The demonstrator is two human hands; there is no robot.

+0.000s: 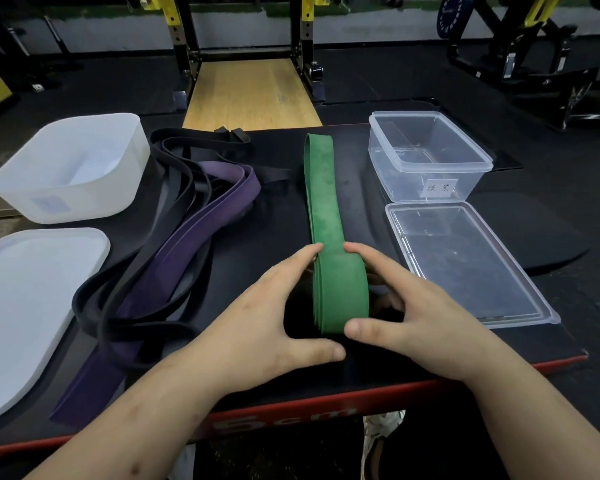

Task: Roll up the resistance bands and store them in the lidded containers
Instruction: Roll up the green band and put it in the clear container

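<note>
Coils of the wide green rubber resistance band (340,292) stand like a wheel low in the centre of the frame, on or just above the black, red-edged worktop (278,230). The left hand (274,306) curls round the roll's left face, forefinger at its far side and thumb reaching along its near side. The right hand (416,306) grasps it from the right, fingers over the far side and thumb pressed on the outer wrap.

Rubber like this is likely to be springy, so the main risk is that a slackened thumb lets the wraps unwind. The layer edges showing on the left face look slightly stepped. Uneven pressure from the two hands could push the roll into a cone that will not sit flat.

At lower left lies a frosted white plastic lid (32,306). Beside it, tangled thin black rubber bands (125,306) and a flat purple rubber band (187,244) loop close to the left forearm and could be dragged along.

At right centre a clear plastic lid (465,265) lies flat just beside the roll, where a drifting roll could ride onto it. The unrolled green tail runs straight up the frame.

Farther off are the clear rectangular plastic container (430,161) at upper right and the frosted white plastic tub (73,168) at upper left. Both are open and labelled, so misfiling is possible.
</note>
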